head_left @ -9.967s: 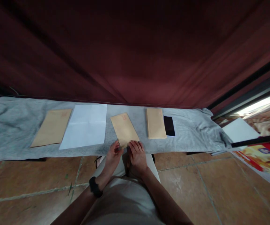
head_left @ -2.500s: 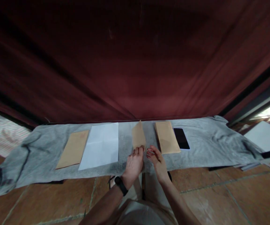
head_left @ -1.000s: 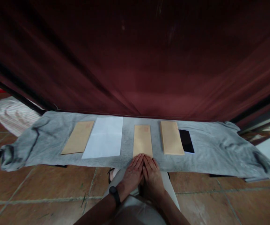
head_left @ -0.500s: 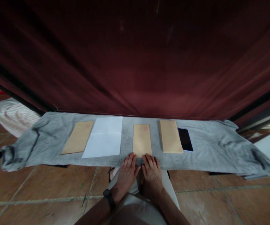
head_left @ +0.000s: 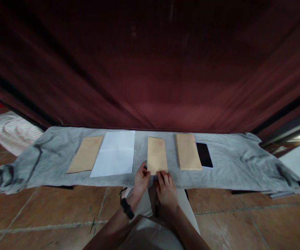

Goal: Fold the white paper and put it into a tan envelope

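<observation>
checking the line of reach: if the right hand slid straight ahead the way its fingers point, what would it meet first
Likely the middle brown envelope: the right hand points away from the body, fingertips at that envelope's near edge on the grey cloth. Whether they already touch is unclear.

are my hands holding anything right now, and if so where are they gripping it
Nothing is lifted. Both hands, left hand and right hand, touch the near short edge of the middle brown envelope, which lies flat on the grey cloth.

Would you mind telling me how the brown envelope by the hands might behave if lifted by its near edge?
The envelope looks thin and flat, so probably light and bendy. It would likely drag on the fuzzy grey cloth.
</observation>
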`<control>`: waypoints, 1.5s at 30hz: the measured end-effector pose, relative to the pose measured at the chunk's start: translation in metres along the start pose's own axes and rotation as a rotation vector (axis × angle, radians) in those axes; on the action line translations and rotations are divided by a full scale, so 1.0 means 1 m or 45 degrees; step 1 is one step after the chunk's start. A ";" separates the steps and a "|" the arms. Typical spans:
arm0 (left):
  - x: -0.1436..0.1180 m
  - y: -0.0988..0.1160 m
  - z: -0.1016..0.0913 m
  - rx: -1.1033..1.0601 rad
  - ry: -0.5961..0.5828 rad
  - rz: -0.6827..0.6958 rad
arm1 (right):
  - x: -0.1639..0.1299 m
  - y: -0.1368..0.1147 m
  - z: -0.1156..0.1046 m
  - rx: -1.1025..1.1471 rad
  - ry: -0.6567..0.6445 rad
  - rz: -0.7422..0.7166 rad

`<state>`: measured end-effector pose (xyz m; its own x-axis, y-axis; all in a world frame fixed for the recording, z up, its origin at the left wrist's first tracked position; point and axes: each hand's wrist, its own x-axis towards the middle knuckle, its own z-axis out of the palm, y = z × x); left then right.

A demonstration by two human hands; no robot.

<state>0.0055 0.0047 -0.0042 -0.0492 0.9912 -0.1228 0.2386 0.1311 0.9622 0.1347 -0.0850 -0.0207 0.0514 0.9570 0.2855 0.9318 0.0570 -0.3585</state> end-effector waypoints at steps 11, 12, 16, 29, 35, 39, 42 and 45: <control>-0.023 0.054 0.016 -0.352 -0.289 0.051 | 0.034 0.006 -0.041 0.285 0.145 0.278; -0.024 0.054 0.017 -0.357 -0.270 0.033 | 0.036 0.009 -0.045 0.419 0.210 0.341; -0.027 0.039 0.020 -0.396 -0.161 -0.134 | 0.040 0.018 -0.051 1.150 0.431 0.702; -0.023 0.028 0.022 -0.420 -0.473 -0.277 | 0.026 0.022 -0.026 1.984 0.373 1.214; -0.018 0.027 0.008 -0.254 -0.406 -0.278 | 0.018 0.035 -0.017 1.956 0.340 1.237; -0.022 0.027 0.006 -0.245 -0.408 -0.303 | 0.013 0.039 -0.013 1.854 0.309 1.208; -0.022 0.028 0.011 -0.259 -0.410 -0.281 | 0.013 0.045 -0.015 1.767 0.340 1.166; -0.018 0.033 0.023 -0.250 -0.447 -0.237 | 0.015 0.055 -0.024 1.660 0.413 1.137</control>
<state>0.0361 -0.0080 0.0238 0.2663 0.9017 -0.3407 0.0665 0.3354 0.9397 0.1958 -0.0743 -0.0146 0.6105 0.7278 -0.3124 -0.3520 -0.1041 -0.9302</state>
